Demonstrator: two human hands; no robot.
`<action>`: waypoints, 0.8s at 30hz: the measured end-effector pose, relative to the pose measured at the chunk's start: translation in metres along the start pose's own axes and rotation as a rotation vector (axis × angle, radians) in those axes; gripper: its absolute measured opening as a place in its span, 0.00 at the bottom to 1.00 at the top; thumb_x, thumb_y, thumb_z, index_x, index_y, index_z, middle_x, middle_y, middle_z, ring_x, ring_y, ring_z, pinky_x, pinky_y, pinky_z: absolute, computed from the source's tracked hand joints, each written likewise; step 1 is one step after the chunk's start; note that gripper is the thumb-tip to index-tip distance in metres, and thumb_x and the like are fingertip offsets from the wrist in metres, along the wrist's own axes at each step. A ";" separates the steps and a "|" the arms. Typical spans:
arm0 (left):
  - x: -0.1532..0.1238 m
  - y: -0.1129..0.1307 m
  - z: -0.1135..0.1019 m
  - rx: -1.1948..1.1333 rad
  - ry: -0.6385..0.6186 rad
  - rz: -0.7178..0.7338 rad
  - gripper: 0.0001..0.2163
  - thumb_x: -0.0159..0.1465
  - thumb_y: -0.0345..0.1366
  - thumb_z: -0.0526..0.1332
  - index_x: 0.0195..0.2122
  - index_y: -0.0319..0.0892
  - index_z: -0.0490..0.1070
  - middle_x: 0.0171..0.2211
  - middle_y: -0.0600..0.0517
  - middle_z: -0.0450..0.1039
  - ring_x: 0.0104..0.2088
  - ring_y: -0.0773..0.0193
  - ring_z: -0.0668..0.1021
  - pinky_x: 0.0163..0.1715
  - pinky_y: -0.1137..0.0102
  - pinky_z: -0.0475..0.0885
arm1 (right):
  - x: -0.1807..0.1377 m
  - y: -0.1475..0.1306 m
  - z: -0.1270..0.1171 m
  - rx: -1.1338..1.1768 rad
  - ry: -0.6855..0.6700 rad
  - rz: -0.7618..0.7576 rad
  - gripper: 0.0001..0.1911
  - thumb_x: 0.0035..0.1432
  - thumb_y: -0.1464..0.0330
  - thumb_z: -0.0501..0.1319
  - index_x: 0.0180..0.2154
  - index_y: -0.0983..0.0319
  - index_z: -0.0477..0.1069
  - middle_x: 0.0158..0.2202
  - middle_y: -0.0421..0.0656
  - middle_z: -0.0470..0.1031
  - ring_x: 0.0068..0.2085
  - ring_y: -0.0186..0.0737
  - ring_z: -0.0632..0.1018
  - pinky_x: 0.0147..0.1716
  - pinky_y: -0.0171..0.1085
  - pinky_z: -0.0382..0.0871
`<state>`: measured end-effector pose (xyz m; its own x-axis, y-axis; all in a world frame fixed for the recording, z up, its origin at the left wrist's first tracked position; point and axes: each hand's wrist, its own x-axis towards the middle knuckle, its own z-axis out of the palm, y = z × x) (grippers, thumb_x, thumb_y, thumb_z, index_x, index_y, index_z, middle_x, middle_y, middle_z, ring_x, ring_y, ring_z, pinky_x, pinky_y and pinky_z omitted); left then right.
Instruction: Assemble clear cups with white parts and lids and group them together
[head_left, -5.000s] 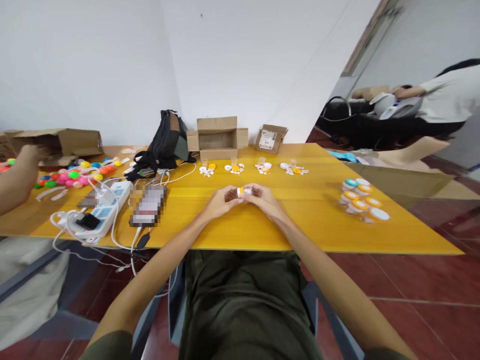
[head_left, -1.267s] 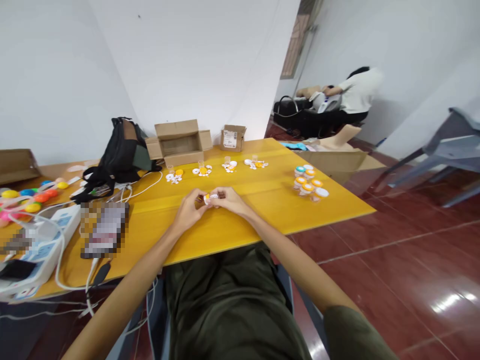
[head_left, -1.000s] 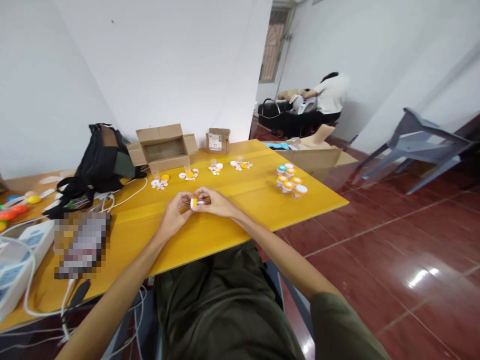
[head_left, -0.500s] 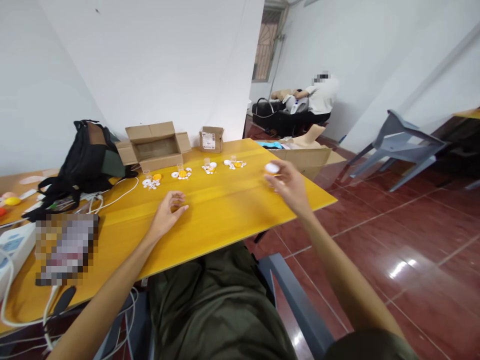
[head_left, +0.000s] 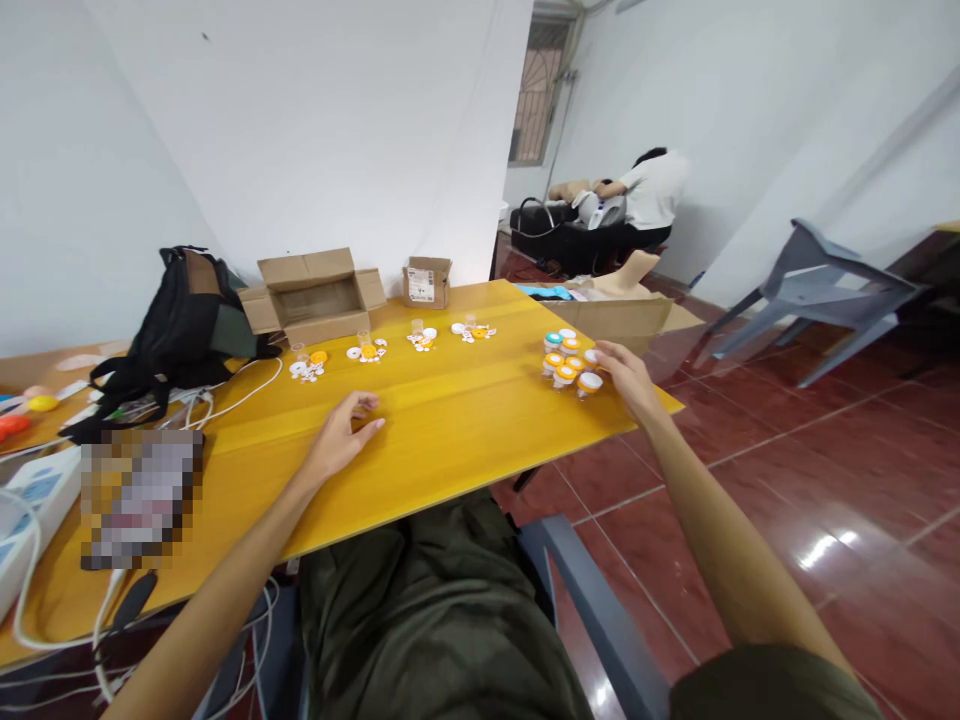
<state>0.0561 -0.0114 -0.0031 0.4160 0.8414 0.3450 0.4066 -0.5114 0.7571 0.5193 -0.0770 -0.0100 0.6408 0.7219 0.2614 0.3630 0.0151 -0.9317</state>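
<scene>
My right hand (head_left: 628, 380) is at the right part of the table, its fingertips closed on a small jar with a white lid (head_left: 591, 357). That jar is at the right side of a close group of several small clear jars with orange and white lids (head_left: 565, 375); one jar has a teal lid (head_left: 553, 340). My left hand (head_left: 343, 432) rests over the table at the left, fingers loosely curled and apart from the thumb, holding nothing. Beyond it lie separate piles of small white discs and orange lids (head_left: 367, 352), each with a clear cup beside it.
An open cardboard box (head_left: 322, 328) and a smaller carton (head_left: 427, 284) stand along the wall. A black backpack (head_left: 187, 310), a power strip (head_left: 37, 500) and cables occupy the left. Another person (head_left: 654, 195) sits far back. A grey chair (head_left: 821, 290) stands at right.
My right hand has moved right with the white-lidded jar, bringing it to the group of jars, which now shows plainly. My left hand has barely moved.
</scene>
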 end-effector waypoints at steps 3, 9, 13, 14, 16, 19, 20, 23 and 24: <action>0.000 0.000 0.000 0.030 -0.001 0.004 0.10 0.61 0.42 0.62 0.42 0.46 0.70 0.46 0.48 0.79 0.48 0.56 0.81 0.51 0.58 0.78 | 0.000 -0.011 0.001 -0.118 0.004 -0.036 0.31 0.52 0.43 0.60 0.51 0.55 0.74 0.58 0.50 0.75 0.61 0.60 0.74 0.58 0.56 0.72; -0.001 0.000 0.003 0.140 -0.024 0.057 0.11 0.64 0.42 0.61 0.45 0.46 0.69 0.49 0.48 0.77 0.50 0.55 0.80 0.53 0.57 0.76 | -0.019 -0.040 0.026 -0.565 -0.156 -0.125 0.53 0.45 0.38 0.65 0.65 0.61 0.63 0.72 0.59 0.52 0.72 0.69 0.56 0.68 0.61 0.56; -0.004 0.002 0.005 0.213 -0.067 0.082 0.12 0.65 0.40 0.61 0.48 0.46 0.68 0.51 0.47 0.76 0.52 0.54 0.78 0.58 0.57 0.73 | -0.022 -0.048 0.038 -0.678 -0.192 -0.134 0.53 0.47 0.38 0.66 0.66 0.60 0.62 0.73 0.59 0.50 0.71 0.69 0.58 0.68 0.60 0.56; -0.005 0.003 0.005 0.230 -0.078 0.088 0.12 0.65 0.40 0.61 0.49 0.46 0.68 0.51 0.47 0.75 0.53 0.54 0.78 0.58 0.57 0.72 | -0.020 -0.047 0.040 -0.688 -0.191 -0.156 0.52 0.47 0.38 0.65 0.66 0.59 0.62 0.73 0.59 0.52 0.71 0.68 0.58 0.68 0.60 0.56; -0.006 0.005 0.005 0.261 -0.094 0.100 0.13 0.66 0.39 0.60 0.50 0.46 0.68 0.52 0.47 0.75 0.54 0.53 0.77 0.60 0.57 0.71 | -0.014 -0.043 0.043 -0.693 -0.178 -0.203 0.50 0.48 0.38 0.66 0.65 0.58 0.64 0.71 0.58 0.55 0.71 0.69 0.59 0.67 0.62 0.56; -0.008 0.008 0.005 0.294 -0.106 0.116 0.13 0.66 0.39 0.60 0.51 0.47 0.68 0.52 0.47 0.74 0.55 0.52 0.76 0.60 0.58 0.71 | -0.003 -0.034 0.046 -0.673 -0.140 -0.260 0.47 0.46 0.36 0.66 0.61 0.53 0.68 0.70 0.55 0.59 0.70 0.72 0.58 0.66 0.69 0.54; -0.008 0.008 0.006 0.301 -0.109 0.121 0.12 0.66 0.39 0.60 0.51 0.47 0.68 0.52 0.47 0.74 0.55 0.52 0.76 0.60 0.58 0.71 | 0.001 -0.031 0.047 -0.670 -0.134 -0.268 0.46 0.45 0.36 0.66 0.60 0.52 0.70 0.69 0.54 0.61 0.70 0.73 0.58 0.65 0.72 0.53; -0.009 0.009 0.006 0.319 -0.111 0.133 0.12 0.67 0.39 0.60 0.51 0.47 0.68 0.52 0.46 0.73 0.56 0.52 0.76 0.61 0.58 0.70 | 0.013 -0.024 0.052 -0.684 -0.164 -0.277 0.43 0.44 0.35 0.66 0.55 0.52 0.74 0.68 0.54 0.64 0.70 0.76 0.58 0.62 0.77 0.53; -0.010 0.009 0.007 0.323 -0.108 0.134 0.12 0.67 0.39 0.60 0.51 0.47 0.68 0.52 0.46 0.73 0.56 0.52 0.76 0.61 0.58 0.70 | 0.017 -0.023 0.053 -0.688 -0.187 -0.284 0.42 0.44 0.34 0.65 0.53 0.53 0.75 0.66 0.54 0.66 0.69 0.76 0.60 0.62 0.75 0.54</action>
<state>0.0612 -0.0252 -0.0032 0.5598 0.7485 0.3555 0.5715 -0.6594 0.4884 0.4859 -0.0288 0.0023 0.3569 0.8604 0.3637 0.8752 -0.1719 -0.4522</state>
